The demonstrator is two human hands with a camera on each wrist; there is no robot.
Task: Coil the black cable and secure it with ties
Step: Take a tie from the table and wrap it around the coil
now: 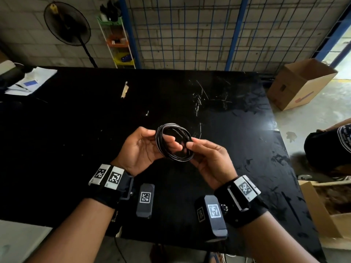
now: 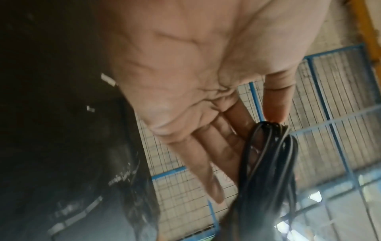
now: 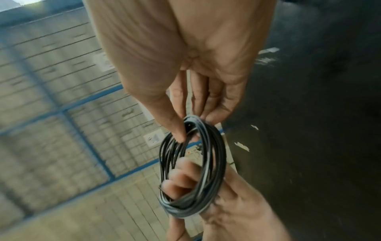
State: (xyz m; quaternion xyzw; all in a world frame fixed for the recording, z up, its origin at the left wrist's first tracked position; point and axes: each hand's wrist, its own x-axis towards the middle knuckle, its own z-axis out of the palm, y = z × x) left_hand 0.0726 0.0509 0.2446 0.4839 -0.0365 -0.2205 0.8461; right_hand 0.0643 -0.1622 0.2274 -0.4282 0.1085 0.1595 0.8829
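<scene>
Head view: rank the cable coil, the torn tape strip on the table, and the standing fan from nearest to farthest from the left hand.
1. Cable coil: held in the left hand, above the table.
2. Torn tape strip: on the table, beyond the hand.
3. Standing fan: behind the table's far left, by the wall.

Cable ends [image 1: 173, 142] lost among loops

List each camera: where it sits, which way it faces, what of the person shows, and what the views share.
Head: worn on the head, looks down at the black table; both forearms, left hand and right hand show.
Left wrist: looks along the left palm to the wire fence.
Right wrist: looks along the right hand; left fingers show too.
Shared: the coiled black cable.
</scene>
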